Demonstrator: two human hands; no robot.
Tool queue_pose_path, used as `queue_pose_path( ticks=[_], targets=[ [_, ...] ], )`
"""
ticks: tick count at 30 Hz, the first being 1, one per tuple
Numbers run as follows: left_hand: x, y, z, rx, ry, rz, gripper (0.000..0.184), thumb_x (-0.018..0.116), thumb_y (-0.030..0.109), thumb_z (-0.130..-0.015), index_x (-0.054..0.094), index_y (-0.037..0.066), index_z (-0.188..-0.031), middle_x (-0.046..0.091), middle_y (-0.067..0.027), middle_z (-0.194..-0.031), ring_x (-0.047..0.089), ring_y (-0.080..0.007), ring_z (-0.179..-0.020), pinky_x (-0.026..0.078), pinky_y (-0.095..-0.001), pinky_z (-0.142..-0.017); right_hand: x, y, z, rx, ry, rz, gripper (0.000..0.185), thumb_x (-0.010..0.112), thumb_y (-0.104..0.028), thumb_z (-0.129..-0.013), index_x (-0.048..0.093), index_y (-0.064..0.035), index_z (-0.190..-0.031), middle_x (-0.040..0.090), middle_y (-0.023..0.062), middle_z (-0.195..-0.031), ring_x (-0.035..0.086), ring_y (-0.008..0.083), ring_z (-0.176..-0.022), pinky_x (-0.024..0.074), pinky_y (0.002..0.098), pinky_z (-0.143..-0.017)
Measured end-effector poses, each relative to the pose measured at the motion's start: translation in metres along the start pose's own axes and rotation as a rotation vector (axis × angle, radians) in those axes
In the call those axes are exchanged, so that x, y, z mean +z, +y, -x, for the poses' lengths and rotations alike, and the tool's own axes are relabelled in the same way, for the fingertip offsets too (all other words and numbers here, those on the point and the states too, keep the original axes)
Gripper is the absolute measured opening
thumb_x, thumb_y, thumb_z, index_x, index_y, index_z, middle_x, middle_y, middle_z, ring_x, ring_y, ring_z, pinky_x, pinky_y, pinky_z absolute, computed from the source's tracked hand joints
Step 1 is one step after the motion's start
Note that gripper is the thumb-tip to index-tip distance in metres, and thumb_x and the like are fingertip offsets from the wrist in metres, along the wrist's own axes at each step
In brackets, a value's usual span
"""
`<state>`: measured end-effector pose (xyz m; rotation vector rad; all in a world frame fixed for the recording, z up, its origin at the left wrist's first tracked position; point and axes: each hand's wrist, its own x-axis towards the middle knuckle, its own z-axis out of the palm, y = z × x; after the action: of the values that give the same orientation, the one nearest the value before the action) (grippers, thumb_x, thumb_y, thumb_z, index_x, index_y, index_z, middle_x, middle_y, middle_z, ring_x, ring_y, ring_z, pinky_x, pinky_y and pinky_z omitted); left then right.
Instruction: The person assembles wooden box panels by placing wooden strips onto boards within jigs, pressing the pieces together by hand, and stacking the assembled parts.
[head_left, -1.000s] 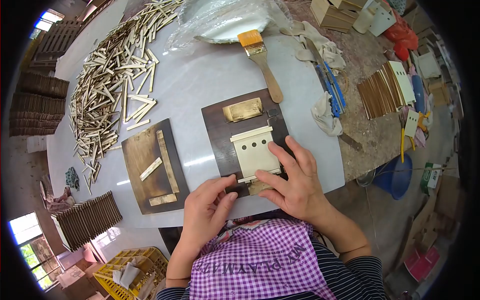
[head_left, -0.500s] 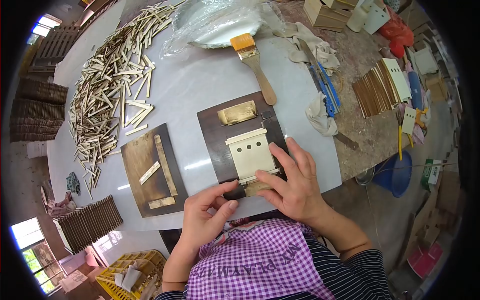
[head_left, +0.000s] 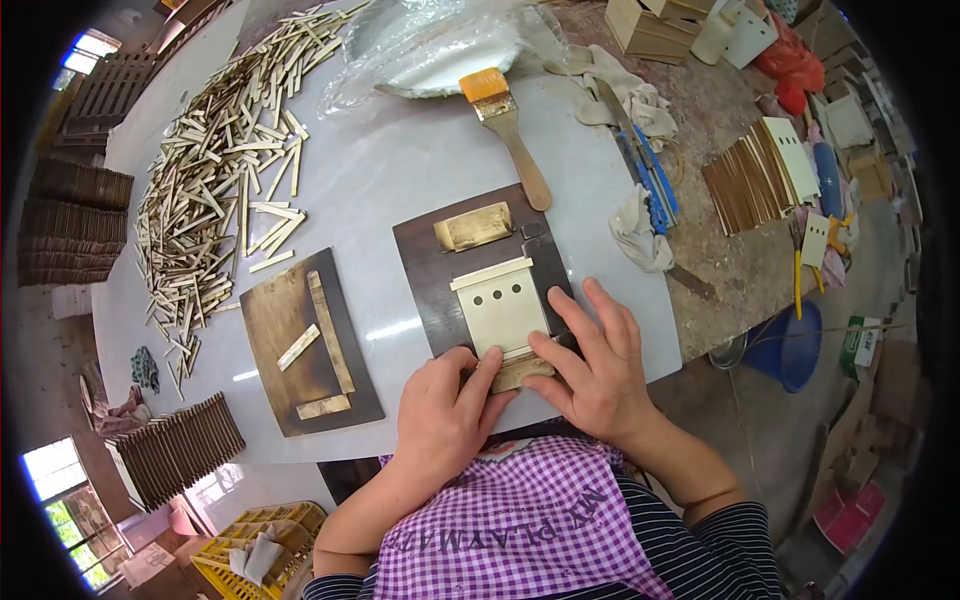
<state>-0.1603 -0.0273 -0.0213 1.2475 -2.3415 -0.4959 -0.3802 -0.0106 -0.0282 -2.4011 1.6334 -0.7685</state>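
A small pale wooden panel [head_left: 505, 316] with three dark holes lies on a dark board fixture [head_left: 420, 240] in front of me. One thin wooden strip [head_left: 490, 273] crosses its far end, and another strip [head_left: 517, 353] runs along its near end. My left hand [head_left: 448, 405] is closed at the left end of the near strip, thumb and index finger pressed there. At the right end, my right hand [head_left: 598, 372] grips the same strip with thumb and index finger, its other fingers stretched out. Fingertips partly hide this strip. Just below it lies a wooden block [head_left: 520, 372].
A heap of thin strips [head_left: 215, 170] covers the table's left side. Beside the fixture lies a second board [head_left: 290, 345] with a loose strip. A brush [head_left: 515, 150] rests beyond the fixture. Blue-handled tools [head_left: 655, 185] and stacked panels [head_left: 745, 180] are at right.
My left hand has moved right and forward onto the near strip's left end. My right hand has shifted slightly, its fingers now at the strip's right end.
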Motion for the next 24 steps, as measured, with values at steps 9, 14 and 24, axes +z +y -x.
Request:
queue_pose_path(
  ticks=[9,14,24],
  targets=[
    [-0.011,-0.002,-0.008,-0.014,0.010,0.051,0.056,0.084,0.023,-0.078,0.066,0.004,-0.127,0.062,-0.0126,-0.110,0.063,-0.0318,-0.092,0.052,-0.0418,-0.077,0.001,0.000,0.006,-0.020,0.013,-0.028,0.052,0.078,-0.039,-0.084,0.069,-0.0067,-0.123,0.058,0.0152,-0.142,0.046,0.0376,-0.138,0.0372,0.0519,-0.110],
    [-0.017,-0.002,-0.005,0.001,0.067,-0.019,0.060,0.083,0.020,-0.080,0.062,0.002,-0.132,0.063,-0.0166,-0.124,0.063,-0.0376,-0.109,0.051,-0.0464,-0.091,0.002,-0.001,0.004,-0.039,0.018,-0.067,0.057,0.078,-0.039,-0.083,0.066,-0.0037,-0.127,0.061,0.0151,-0.138,0.048,0.0362,-0.137,0.0348,0.0534,-0.111],
    [-0.018,-0.031,-0.003,-0.672,0.284,1.218,0.029,0.073,0.004,-0.092,0.060,0.002,-0.117,0.068,-0.0142,-0.118,0.071,-0.0213,-0.100,0.059,-0.0319,-0.084,0.005,-0.012,-0.021,-0.048,-0.021,-0.228,0.066,0.082,-0.035,-0.080,0.059,-0.0032,-0.134,0.063,0.0139,-0.136,0.050,0.0355,-0.137,0.0293,0.0565,-0.115]
  ],
)
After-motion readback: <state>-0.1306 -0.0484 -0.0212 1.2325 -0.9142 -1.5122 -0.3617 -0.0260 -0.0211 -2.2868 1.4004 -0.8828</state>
